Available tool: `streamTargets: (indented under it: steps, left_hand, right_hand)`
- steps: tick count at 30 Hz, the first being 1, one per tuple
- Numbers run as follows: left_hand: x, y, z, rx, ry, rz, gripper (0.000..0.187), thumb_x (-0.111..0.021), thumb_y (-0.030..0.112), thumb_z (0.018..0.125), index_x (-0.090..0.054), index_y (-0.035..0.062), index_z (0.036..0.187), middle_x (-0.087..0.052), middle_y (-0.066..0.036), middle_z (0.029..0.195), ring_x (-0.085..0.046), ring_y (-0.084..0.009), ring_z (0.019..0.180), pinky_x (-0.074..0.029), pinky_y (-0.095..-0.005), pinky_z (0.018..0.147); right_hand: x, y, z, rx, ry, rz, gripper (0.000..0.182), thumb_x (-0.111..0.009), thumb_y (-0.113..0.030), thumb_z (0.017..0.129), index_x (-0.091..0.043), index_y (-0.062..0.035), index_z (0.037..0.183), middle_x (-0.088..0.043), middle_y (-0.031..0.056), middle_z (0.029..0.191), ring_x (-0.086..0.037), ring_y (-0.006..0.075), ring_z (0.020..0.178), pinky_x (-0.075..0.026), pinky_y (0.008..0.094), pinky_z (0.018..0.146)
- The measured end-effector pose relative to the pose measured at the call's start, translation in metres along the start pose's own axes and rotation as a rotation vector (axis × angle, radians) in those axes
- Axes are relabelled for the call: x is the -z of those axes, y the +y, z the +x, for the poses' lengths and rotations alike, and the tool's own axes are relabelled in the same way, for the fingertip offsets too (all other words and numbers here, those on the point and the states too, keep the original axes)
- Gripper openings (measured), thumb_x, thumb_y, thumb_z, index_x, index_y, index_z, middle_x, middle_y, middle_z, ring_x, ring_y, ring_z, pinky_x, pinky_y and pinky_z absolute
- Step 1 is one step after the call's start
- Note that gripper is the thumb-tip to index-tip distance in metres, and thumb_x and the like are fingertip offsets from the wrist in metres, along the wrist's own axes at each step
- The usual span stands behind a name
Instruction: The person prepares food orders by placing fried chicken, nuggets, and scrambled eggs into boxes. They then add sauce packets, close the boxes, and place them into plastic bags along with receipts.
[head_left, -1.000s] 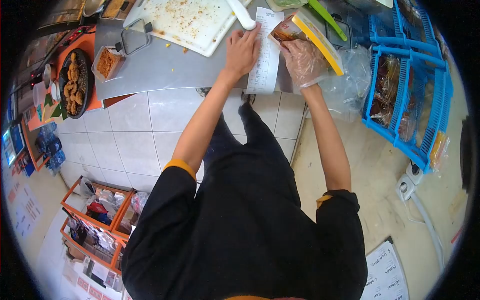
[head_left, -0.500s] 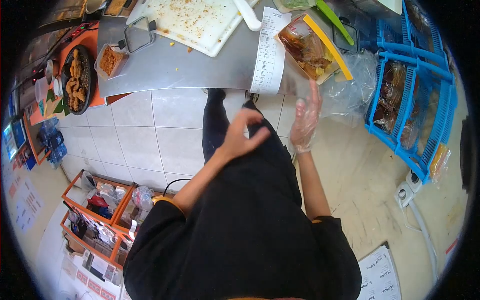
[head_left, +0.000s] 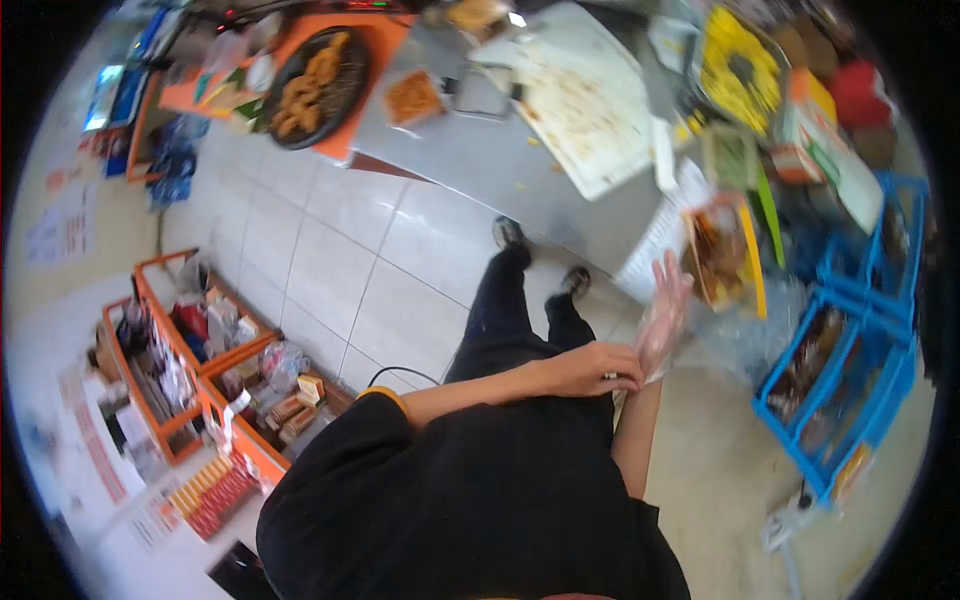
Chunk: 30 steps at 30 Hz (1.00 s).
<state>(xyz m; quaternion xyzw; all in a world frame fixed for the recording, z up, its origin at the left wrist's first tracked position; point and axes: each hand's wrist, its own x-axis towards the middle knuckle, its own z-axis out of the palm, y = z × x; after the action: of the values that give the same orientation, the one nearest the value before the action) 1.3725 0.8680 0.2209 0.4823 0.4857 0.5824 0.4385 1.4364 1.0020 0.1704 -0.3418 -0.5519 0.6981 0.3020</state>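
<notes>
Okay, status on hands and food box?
Left hand at right glove's cuff. Right hand raised, fingers apart, holding nothing. Food box open on counter; clear plastic beside it.

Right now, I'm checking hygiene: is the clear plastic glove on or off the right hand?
On: the clear plastic glove covers the right hand, with the bare left hand at its cuff.

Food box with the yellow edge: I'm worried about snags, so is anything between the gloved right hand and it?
Nothing visible stands between the gloved right hand and the food box. The receipt lies beside the box; the left hand is at the right wrist.
</notes>
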Motion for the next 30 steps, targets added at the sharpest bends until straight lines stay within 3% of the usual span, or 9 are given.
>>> streamTargets:
  steps: [4, 8, 12, 16, 18, 22, 25, 28, 30]
  left_hand:
    - [0.059, 0.011, -0.027, 0.049, 0.011, 0.06, 0.013, -0.068, 0.007, 0.088, -0.067, 0.0011, 0.1, -0.067, -0.011, 0.095, -0.065, -0.0277, 0.091, -0.051, -0.0357, 0.081]
    - [0.139, 0.025, -0.07, 0.064, 0.067, 0.121, 0.018, -0.07, 0.012, 0.088, -0.068, 0.0023, 0.102, -0.067, -0.011, 0.097, -0.065, -0.026, 0.091, -0.052, -0.0358, 0.082]
    - [0.27, 0.064, -0.134, 0.15, 0.498, 0.188, 0.022, -0.072, 0.019, 0.087, -0.069, 0.0041, 0.104, -0.068, -0.008, 0.102, -0.067, -0.021, 0.092, -0.052, -0.0336, 0.082]
    - [0.501, 0.022, -0.28, 0.269, 1.034, 0.84, 0.037, -0.073, 0.011, 0.079, -0.065, 0.0084, 0.115, -0.066, -0.011, 0.114, -0.062, -0.0279, 0.106, -0.048, -0.0376, 0.094]
    - [0.627, 0.069, -0.327, 0.312, 1.264, 1.159, 0.047, -0.069, 0.0, 0.076, -0.061, 0.0076, 0.122, -0.061, -0.013, 0.125, -0.054, -0.0346, 0.12, -0.041, -0.044, 0.105]
    - [0.819, 0.116, -0.36, 0.485, 0.779, 1.868, 0.086, -0.075, 0.0, 0.067, -0.043, 0.019, 0.144, -0.043, -0.01, 0.147, -0.042, -0.0311, 0.133, -0.036, -0.0417, 0.111]
    - [0.913, 0.088, -0.378, 0.332, 0.317, 2.071, 0.069, -0.071, 0.007, 0.071, -0.053, 0.0216, 0.136, -0.055, -0.008, 0.137, -0.05, -0.0265, 0.127, -0.035, -0.0397, 0.112]
    - [0.977, 0.075, -0.388, 0.508, 0.087, 1.784, 0.041, -0.064, 0.015, 0.081, -0.064, 0.0196, 0.122, -0.067, -0.008, 0.119, -0.062, -0.0254, 0.112, -0.042, -0.0392, 0.105]
    - [0.984, 0.101, -0.387, 0.582, 0.247, 1.67, 0.03, -0.062, 0.018, 0.085, -0.067, 0.0148, 0.115, -0.069, -0.009, 0.109, -0.065, -0.0286, 0.103, -0.047, -0.0403, 0.095]
  right_hand:
    - [-0.073, -0.002, 0.013, -0.287, -0.063, -0.077, 0.054, -0.037, -0.038, 0.106, -0.059, 0.0066, 0.127, -0.062, 0.0183, 0.126, -0.056, 0.0245, 0.118, -0.036, 0.0371, 0.108]
    - [-0.178, -0.008, 0.025, -0.242, -0.392, -0.24, 0.043, -0.047, -0.031, 0.103, -0.066, 0.0054, 0.115, -0.069, 0.0152, 0.108, -0.062, 0.0239, 0.105, -0.044, 0.0364, 0.097]
    - [-0.301, -0.03, 0.034, 0.034, -0.653, -0.501, 0.028, -0.057, -0.02, 0.098, -0.07, 0.0017, 0.11, -0.07, 0.0139, 0.103, -0.064, 0.0243, 0.098, -0.047, 0.0367, 0.091]
    - [-0.446, -0.012, 0.048, 0.242, -0.791, -0.69, 0.023, -0.063, -0.018, 0.093, -0.071, -0.0032, 0.108, -0.07, 0.0141, 0.101, -0.064, 0.0281, 0.096, -0.049, 0.038, 0.087]
    - [-0.523, 0.006, 0.055, 0.297, -0.806, -0.789, 0.022, -0.065, -0.018, 0.091, -0.072, -0.0055, 0.107, -0.069, 0.0128, 0.103, -0.064, 0.0293, 0.097, -0.049, 0.0384, 0.087]
    - [-0.656, 0.071, 0.108, 0.697, -0.658, -0.928, 0.025, -0.066, -0.015, 0.089, -0.068, -0.0117, 0.114, -0.064, 0.0099, 0.113, -0.061, 0.0293, 0.103, -0.051, 0.0387, 0.089]
    - [-0.732, 0.107, 0.166, 0.817, -0.861, -1.047, 0.044, -0.066, -0.011, 0.087, -0.057, -0.0163, 0.13, -0.06, 0.0107, 0.121, -0.06, 0.0301, 0.106, -0.052, 0.0388, 0.091]
    - [-0.767, 0.141, 0.21, 1.076, -1.151, -1.194, 0.064, -0.065, -0.003, 0.085, -0.039, -0.018, 0.142, -0.057, 0.0119, 0.125, -0.061, 0.0318, 0.106, -0.053, 0.0369, 0.087]
    - [-0.771, 0.136, 0.214, 0.852, -1.225, -1.304, 0.059, -0.064, -0.003, 0.086, -0.043, -0.0178, 0.139, -0.057, 0.0144, 0.124, -0.06, 0.0314, 0.106, -0.054, 0.0347, 0.087]
